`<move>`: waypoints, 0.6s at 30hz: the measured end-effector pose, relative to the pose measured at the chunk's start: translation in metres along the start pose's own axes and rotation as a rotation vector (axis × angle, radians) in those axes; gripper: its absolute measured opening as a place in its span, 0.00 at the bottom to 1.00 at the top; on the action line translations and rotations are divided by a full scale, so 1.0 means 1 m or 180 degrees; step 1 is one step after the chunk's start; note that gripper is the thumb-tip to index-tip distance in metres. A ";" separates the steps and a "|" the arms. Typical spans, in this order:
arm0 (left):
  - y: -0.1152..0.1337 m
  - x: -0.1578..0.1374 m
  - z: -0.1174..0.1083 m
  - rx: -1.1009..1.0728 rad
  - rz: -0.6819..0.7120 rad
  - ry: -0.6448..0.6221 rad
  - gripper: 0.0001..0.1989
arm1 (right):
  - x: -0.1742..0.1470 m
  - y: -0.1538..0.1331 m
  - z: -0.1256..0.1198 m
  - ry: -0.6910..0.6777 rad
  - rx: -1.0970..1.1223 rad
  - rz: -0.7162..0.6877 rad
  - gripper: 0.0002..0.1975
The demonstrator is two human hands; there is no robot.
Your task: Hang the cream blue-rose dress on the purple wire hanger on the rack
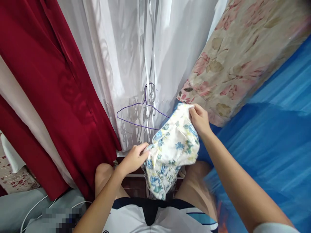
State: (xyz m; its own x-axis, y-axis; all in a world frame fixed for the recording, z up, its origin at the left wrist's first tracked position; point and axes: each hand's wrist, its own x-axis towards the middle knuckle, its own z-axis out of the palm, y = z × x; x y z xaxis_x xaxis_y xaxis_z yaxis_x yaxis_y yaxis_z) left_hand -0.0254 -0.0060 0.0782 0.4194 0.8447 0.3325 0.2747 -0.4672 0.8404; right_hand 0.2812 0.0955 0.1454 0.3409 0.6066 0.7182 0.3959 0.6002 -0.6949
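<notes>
A white cloth garment (176, 142) with blue and yellow flowers hangs between my two hands above my lap. Its exact kind is not clear from its folds. My left hand (134, 157) pinches its left edge. At its upper right corner, my right hand (199, 119) grips the fabric with thumb and fingers. Just behind the garment a purple wire hanger (131, 123) hangs by its hook from a white metal rack (146, 58); the garment covers the hanger's right end.
White curtains (121, 64) hang straight ahead, with red curtains (73, 97) to the left. On the right are a beige floral cloth (218, 71) and a large blue cloth (262, 136). A white cable (34, 208) lies on a grey surface at lower left.
</notes>
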 end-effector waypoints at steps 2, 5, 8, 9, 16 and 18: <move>-0.003 0.003 -0.015 0.0094 0.0037 0.0282 0.10 | 0.022 0.002 0.031 -0.0545 0.0126 0.0081 0.14; -0.011 0.002 -0.032 -0.0128 -0.0002 0.0660 0.09 | 0.033 0.003 0.067 -0.1164 0.0070 0.0360 0.12; -0.017 -0.006 -0.038 -0.0416 -0.0172 0.0724 0.08 | 0.022 -0.005 0.077 -0.1343 0.0104 0.0613 0.14; -0.018 -0.009 -0.038 -0.0484 -0.0257 0.0671 0.08 | 0.014 -0.010 0.076 -0.1512 0.0219 0.0818 0.15; -0.005 -0.015 -0.022 -0.1215 -0.0607 0.0684 0.07 | -0.060 -0.037 0.061 -0.2459 0.1046 0.1219 0.20; 0.001 -0.011 -0.019 -0.1471 -0.0655 0.0818 0.05 | -0.078 -0.034 0.066 -0.2458 0.1328 0.1213 0.26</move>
State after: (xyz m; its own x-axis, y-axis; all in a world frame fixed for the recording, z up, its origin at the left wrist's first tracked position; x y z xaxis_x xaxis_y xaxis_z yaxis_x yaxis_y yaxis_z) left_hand -0.0464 -0.0111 0.0837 0.1573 0.9697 0.1870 -0.1031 -0.1722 0.9797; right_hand 0.1843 0.0618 0.1107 -0.3316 0.8864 0.3230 -0.0120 0.3384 -0.9409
